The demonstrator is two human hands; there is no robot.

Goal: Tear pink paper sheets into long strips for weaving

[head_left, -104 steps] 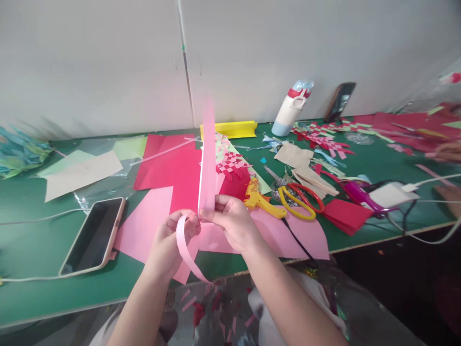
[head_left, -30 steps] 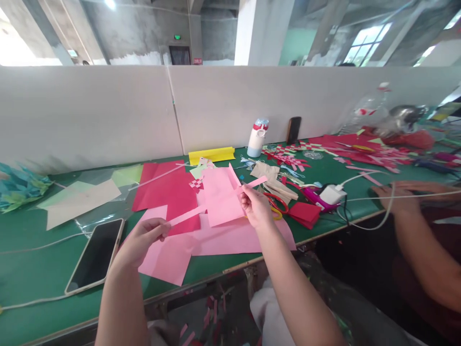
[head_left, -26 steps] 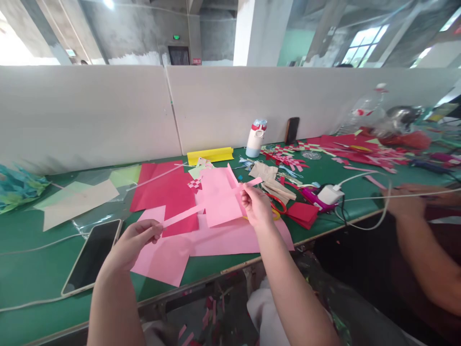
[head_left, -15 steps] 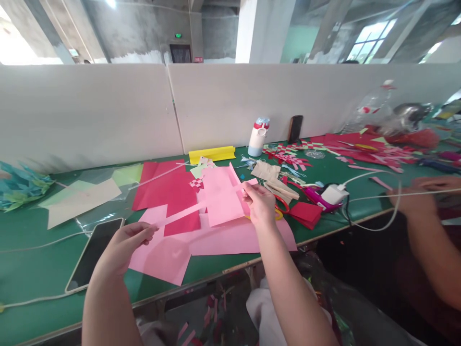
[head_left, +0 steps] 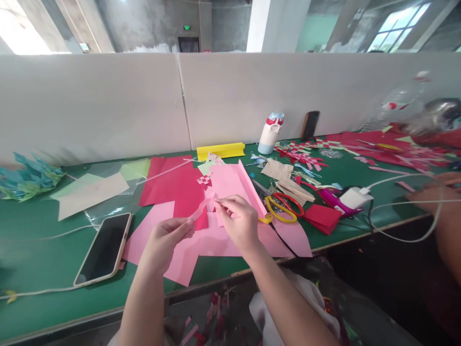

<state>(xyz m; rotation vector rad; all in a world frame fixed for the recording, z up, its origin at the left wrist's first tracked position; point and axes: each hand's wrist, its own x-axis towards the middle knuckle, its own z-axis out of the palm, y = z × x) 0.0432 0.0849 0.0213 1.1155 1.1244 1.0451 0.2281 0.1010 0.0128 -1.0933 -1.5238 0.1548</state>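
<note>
The 2 hands are closed in fingertip pinches on a narrow pink strip point(head_left: 201, 210): the left hand point(head_left: 167, 236) grips its lower end, the right hand point(head_left: 238, 220) its upper end. The strip is held slantwise between them, over the pink and red paper. Behind the right hand, a pink sheet point(head_left: 226, 177) with a raised fold covers most of a yellow tool point(head_left: 266, 219), whose black cord runs toward the table's point(head_left: 32, 250) front edge. Just right of that fold are scissors point(head_left: 284, 207) with red and yellow handles, then a folded red paper point(head_left: 322, 219) and a white charger point(head_left: 356, 197). A red sheet point(head_left: 160, 178) lies behind the left hand; a phone point(head_left: 104, 250) lies to its left. Farther back are a folded yellow piece point(head_left: 220, 151), a drink bottle point(head_left: 272, 134) and a 2nd phone point(head_left: 310, 126), before a pale partition point(head_left: 108, 101). A co-worker's blurred hand point(head_left: 427, 194) is at far right.
</note>
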